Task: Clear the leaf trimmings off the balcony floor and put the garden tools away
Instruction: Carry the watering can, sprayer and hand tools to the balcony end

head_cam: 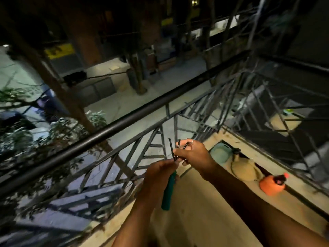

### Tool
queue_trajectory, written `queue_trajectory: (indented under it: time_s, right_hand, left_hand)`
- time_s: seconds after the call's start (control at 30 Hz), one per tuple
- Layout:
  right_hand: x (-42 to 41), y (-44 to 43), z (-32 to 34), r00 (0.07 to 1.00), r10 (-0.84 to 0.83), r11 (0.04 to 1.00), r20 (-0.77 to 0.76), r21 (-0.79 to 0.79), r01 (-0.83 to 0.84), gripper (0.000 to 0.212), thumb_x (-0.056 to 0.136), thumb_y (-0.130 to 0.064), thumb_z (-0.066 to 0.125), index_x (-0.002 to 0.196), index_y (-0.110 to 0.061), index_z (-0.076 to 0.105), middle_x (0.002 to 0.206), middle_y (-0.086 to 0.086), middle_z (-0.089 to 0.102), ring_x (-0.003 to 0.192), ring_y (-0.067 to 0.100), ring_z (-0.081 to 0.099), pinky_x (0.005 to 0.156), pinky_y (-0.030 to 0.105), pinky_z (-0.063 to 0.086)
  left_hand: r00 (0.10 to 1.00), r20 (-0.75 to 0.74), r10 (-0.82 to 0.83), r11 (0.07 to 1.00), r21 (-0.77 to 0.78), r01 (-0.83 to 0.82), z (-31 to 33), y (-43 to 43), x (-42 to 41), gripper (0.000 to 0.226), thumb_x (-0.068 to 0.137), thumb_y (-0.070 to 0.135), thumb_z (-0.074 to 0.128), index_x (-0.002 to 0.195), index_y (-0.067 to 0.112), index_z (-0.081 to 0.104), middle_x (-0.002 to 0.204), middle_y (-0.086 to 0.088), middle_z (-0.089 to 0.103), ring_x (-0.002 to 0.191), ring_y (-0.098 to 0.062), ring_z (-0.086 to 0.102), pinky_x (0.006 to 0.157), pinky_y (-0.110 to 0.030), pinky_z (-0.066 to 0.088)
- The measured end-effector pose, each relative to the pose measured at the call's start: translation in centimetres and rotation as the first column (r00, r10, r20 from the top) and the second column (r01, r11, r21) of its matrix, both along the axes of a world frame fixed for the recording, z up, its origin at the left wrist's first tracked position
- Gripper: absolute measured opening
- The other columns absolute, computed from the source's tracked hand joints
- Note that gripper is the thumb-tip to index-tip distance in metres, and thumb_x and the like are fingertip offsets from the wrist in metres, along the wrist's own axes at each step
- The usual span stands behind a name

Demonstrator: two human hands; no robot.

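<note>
1. Holding the green-handled hand rake (169, 191) at the railing (124, 120): left hand (160, 173) grips its handle, right hand (194, 154) pinches the tines.
2. We judge tools not yet stored; balcony floor (195, 214) too dim to check trimmings.

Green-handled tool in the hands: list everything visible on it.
The green-handled tool has a matte green grip, plastic or rubber by its look, and thin dark metal prongs on top. It stands roughly upright, near the railing. The left hand grips the handle; the right hand pinches the prongs.
</note>
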State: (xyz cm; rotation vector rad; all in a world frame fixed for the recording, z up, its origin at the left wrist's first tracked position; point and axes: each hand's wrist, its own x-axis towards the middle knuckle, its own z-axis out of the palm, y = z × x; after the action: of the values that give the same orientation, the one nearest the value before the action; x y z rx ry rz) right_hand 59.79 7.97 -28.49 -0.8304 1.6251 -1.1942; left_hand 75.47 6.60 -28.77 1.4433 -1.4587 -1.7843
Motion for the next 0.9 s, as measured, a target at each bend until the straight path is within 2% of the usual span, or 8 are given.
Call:
queue_trajectory:
  time_s: [0.2, 0.3, 0.4, 0.53, 0.63, 0.7, 0.77, 0.9]
  right_hand:
    - [-4.6, -0.8, -0.5, 0.971, -0.239, 0.970, -0.005, -0.039, 0.239, 0.018, 0.090, -0.009, 0.074, 0.103, 0.001, 0.066, 0.068, 0.010, 0.068, 0.059, 0.015, 0.064, 0.047, 0.021, 0.047]
    - [-6.9, -0.5, -0.6, 0.960, -0.276, 0.959, -0.051, -0.075, 0.272, 0.004, 0.091, -0.008, 0.071, 0.090, -0.005, 0.067, 0.069, 0.008, 0.068, 0.059, 0.010, 0.062, 0.052, 0.024, 0.047]
    - [-9.3, 0.4, -0.7, 0.935, -0.342, 0.939, -0.097, -0.080, 0.335, 0.008, 0.094, -0.005, 0.063, 0.089, -0.009, 0.068, 0.079, 0.016, 0.072, 0.066, 0.011, 0.066, 0.058, 0.028, 0.049]
    - [-13.5, 2.3, -1.6, 0.940, -0.338, 0.927, -0.045, -0.186, 0.325, 0.020, 0.100, 0.010, 0.043, 0.108, 0.022, 0.056, 0.089, 0.020, 0.062, 0.070, 0.002, 0.063, 0.061, 0.014, 0.048]
    - [-17.3, 3.2, -2.6, 0.940, -0.337, 0.935, -0.058, -0.140, 0.327, 0.025, 0.106, -0.002, 0.040, 0.112, 0.015, 0.056, 0.096, 0.014, 0.062, 0.076, -0.001, 0.062, 0.066, 0.012, 0.049]
    - [-20.8, 3.3, -3.2, 0.943, -0.314, 0.948, -0.108, -0.081, 0.307, 0.023, 0.107, -0.009, 0.043, 0.109, -0.002, 0.064, 0.096, 0.004, 0.066, 0.080, -0.001, 0.062, 0.070, 0.015, 0.051]
    - [-23.7, 3.2, -3.3, 0.953, -0.236, 0.972, -0.192, -0.050, 0.230, 0.022, 0.106, -0.009, 0.046, 0.110, -0.006, 0.068, 0.101, 0.006, 0.069, 0.085, 0.002, 0.064, 0.075, 0.018, 0.052]
    - [-29.3, 2.4, -3.7, 0.965, -0.087, 0.989, -0.248, 0.096, 0.114, 0.018, 0.100, -0.004, 0.057, 0.113, -0.004, 0.069, 0.111, 0.015, 0.071, 0.090, 0.009, 0.061, 0.086, 0.027, 0.053]
  left_hand:
    - [0.981, 0.048, -0.190, 0.981, -0.018, 0.191, -0.8, -4.8, -5.9, 0.008, 0.084, 0.039, 0.072, 0.086, 0.044, 0.079, 0.081, -0.001, 0.078, 0.086, -0.030, 0.077, 0.090, -0.058, 0.059]
    - [0.955, 0.098, -0.281, 0.957, -0.046, 0.287, -0.8, -6.5, -8.7, 0.008, 0.091, 0.037, 0.072, 0.088, 0.037, 0.079, 0.081, 0.004, 0.078, 0.084, -0.022, 0.076, 0.086, -0.049, 0.062]
    - [0.892, 0.211, -0.400, 0.903, -0.078, 0.423, -1.5, -7.6, -12.0, 0.014, 0.094, 0.045, 0.067, 0.091, 0.035, 0.077, 0.087, 0.005, 0.075, 0.086, -0.018, 0.070, 0.076, -0.035, 0.055]
    - [0.866, 0.210, -0.453, 0.887, 0.006, 0.463, -3.0, -8.8, -17.7, 0.032, 0.097, 0.046, 0.065, 0.077, 0.024, 0.076, 0.068, 0.004, 0.062, 0.059, -0.013, 0.052, 0.063, -0.032, 0.039]
    - [0.869, 0.187, -0.458, 0.888, 0.145, 0.436, -3.6, -9.2, -22.8, 0.049, 0.101, 0.054, 0.055, 0.076, 0.016, 0.073, 0.067, -0.005, 0.058, 0.052, -0.015, 0.045, 0.052, -0.025, 0.030]
    - [0.828, 0.187, -0.529, 0.843, 0.225, 0.488, -3.8, -9.2, -26.3, 0.070, 0.098, 0.070, 0.038, 0.094, 0.011, 0.076, 0.077, -0.007, 0.069, 0.058, -0.017, 0.056, 0.052, -0.023, 0.037]
    - [0.780, 0.175, -0.601, 0.791, 0.270, 0.549, -3.6, -9.4, -29.2, 0.085, 0.085, 0.082, 0.029, 0.104, 0.014, 0.077, 0.094, -0.009, 0.077, 0.070, -0.020, 0.067, 0.058, -0.027, 0.046]
    - [0.659, 0.105, -0.745, 0.652, 0.320, 0.687, -3.5, -10.1, -34.4, 0.075, 0.083, 0.087, 0.021, 0.120, 0.044, 0.070, 0.113, 0.004, 0.078, 0.100, -0.023, 0.074, 0.075, -0.034, 0.053]
